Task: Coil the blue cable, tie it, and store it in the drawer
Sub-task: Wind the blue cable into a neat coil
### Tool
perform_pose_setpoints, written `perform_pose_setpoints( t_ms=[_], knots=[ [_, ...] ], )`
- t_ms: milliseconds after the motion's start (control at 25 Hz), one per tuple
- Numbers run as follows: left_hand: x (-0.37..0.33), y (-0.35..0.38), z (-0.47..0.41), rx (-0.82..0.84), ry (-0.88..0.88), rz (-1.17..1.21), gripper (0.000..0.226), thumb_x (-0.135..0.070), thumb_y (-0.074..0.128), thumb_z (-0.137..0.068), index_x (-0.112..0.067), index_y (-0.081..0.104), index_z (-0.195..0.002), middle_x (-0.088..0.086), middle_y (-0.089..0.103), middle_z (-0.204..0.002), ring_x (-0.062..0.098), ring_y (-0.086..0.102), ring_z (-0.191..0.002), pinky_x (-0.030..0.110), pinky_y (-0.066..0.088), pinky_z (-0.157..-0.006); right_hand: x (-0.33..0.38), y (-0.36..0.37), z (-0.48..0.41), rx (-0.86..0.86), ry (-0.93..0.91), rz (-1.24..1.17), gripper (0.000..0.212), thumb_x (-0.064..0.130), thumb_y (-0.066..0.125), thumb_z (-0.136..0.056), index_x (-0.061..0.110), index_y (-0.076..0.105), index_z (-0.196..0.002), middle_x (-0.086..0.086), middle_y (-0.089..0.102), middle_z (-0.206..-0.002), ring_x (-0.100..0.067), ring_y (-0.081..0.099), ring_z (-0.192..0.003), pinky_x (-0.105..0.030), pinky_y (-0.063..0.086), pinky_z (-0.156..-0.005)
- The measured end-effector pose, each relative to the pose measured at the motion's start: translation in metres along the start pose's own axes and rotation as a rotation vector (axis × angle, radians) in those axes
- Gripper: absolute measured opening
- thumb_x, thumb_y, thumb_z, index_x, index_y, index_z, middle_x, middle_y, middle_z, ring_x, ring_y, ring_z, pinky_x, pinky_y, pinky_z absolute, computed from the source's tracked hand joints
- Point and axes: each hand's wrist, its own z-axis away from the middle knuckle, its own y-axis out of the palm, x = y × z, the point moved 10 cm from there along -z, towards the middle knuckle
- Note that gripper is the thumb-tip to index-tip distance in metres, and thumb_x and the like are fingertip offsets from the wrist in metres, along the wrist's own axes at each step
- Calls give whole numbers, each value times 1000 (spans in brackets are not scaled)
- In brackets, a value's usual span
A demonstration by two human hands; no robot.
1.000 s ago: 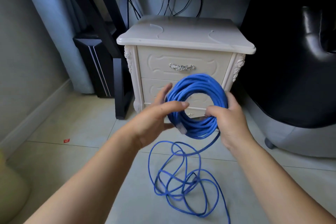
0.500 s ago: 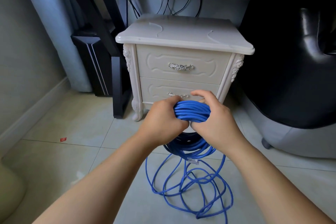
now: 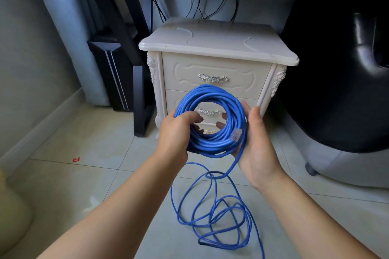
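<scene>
Left hand (image 3: 174, 132) curls round the coiled blue cable (image 3: 210, 93), right hand (image 3: 257, 147) clasps its opposite side (tail hangs loose).

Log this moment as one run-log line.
step: coiling | blue cable: partly coiled, slack on floor | left hand: grips coil | right hand: holds coil | drawers: closed | tie: none visible
</scene>
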Motion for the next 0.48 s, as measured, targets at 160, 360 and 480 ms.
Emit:
perform_pose_setpoints(
  t_ms=[160, 360, 480],
  knots=[
    [21, 1, 5, -19, -103, 141, 9, -4, 61, -77, -9, 57, -84, 7, 54, -67, 25, 60, -64, 36, 49, -64, -9, 2, 5, -107, -35, 226, 90, 44, 87, -62, 39, 41, -139, 10, 65, -123, -10, 65, -112, -39, 47, -103],
    [18, 23, 10, 192, 22, -258, 37, -24, 71, -64, -4, 60, -93, 13, 63, -80, 24, 60, -76, 43, 50, -75, -2, -40, -1, -386, 3, 124, 32, 10, 69, -56, 20, 53, -83, -9, 55, -83, -27, 58, -81, -43, 48, -81],
    [9, 25, 13, 247, 41, -392, 48, -28, 75, -65, -18, 61, -110, 9, 72, -101, 20, 69, -88, 41, 55, -86, 20, -43, -4, -338, -91, 263, 37, -5, 66, -66, 25, 61, -87, -5, 59, -83, -22, 59, -80, -37, 49, -80]
  ],
)
